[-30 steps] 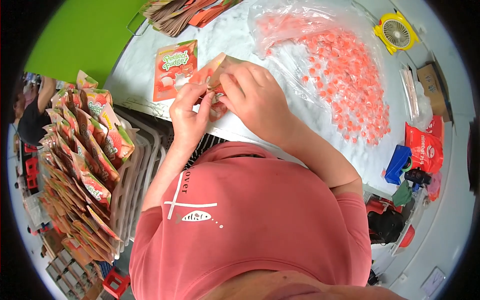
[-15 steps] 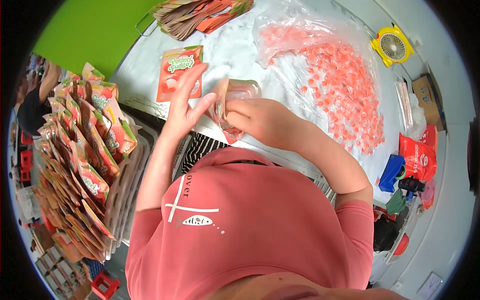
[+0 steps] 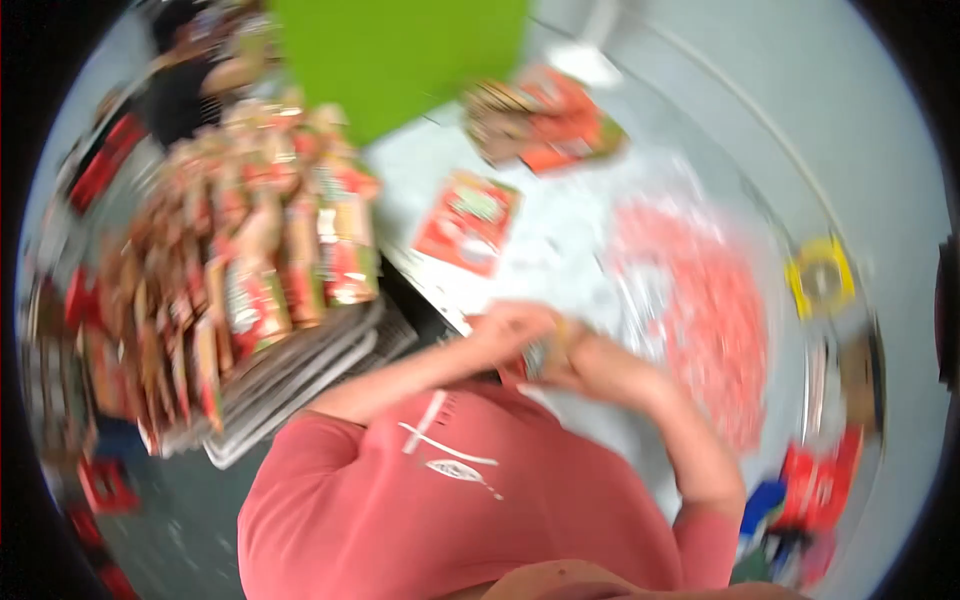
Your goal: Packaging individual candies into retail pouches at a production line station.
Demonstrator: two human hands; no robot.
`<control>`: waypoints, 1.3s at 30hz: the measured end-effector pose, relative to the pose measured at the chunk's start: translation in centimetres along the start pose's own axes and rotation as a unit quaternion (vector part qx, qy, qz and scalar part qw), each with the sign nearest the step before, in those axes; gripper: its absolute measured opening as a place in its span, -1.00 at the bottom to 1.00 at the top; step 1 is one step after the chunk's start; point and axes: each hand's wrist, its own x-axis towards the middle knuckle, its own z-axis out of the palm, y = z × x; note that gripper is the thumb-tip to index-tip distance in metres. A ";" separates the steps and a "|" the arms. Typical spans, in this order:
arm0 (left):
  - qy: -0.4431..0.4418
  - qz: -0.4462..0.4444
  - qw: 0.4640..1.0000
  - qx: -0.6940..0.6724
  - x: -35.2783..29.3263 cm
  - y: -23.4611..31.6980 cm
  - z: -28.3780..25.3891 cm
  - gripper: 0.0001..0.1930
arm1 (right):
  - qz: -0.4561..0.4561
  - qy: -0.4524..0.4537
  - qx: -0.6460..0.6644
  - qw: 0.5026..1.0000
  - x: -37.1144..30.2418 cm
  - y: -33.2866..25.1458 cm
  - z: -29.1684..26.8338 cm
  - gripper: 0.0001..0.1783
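Observation:
Close against my front, my left hand (image 3: 510, 330) and my right hand (image 3: 603, 370) meet at a candy pouch (image 3: 535, 357), both closed on it. The pouch is mostly covered by my fingers, and motion smears the finger detail. Beyond my left hand a flat red pouch (image 3: 467, 222) with a green-and-white label lies on the pale marbled table (image 3: 560, 235). To the right of my hands spreads a heap of small wrapped pink-red candies (image 3: 715, 330), partly on clear plastic film.
Many upright filled pouches (image 3: 255, 265) crowd stacked white crates (image 3: 300, 400) at the left. At the table's far side sits a pile of pouches (image 3: 545, 118). A yellow fan (image 3: 822, 279) and a red bag (image 3: 818, 480) are at the right. Another person (image 3: 180, 95) is far left.
The view has swung toward the left and blurred. My left hand, earlier raised with fingers spread, has come in to the pouch at my right hand. The clear tray beside the pouch no longer shows.

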 end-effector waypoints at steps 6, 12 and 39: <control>-0.061 0.016 0.997 0.047 -1.3 1.6 -1.3 -0.74 | -0.054 0.011 0.024 0.998 -0.6 -0.2 0.7 -0.74; -0.172 0.013 0.965 0.195 -1.4 1.8 -2.7 -0.63 | -0.067 0.097 -0.019 0.993 -0.1 0.1 2.4 -0.72; -0.155 0.028 0.987 -0.032 -4.3 0.7 -1.3 -0.57 | -0.073 -0.121 0.000 0.990 0.4 -1.9 2.3 -0.73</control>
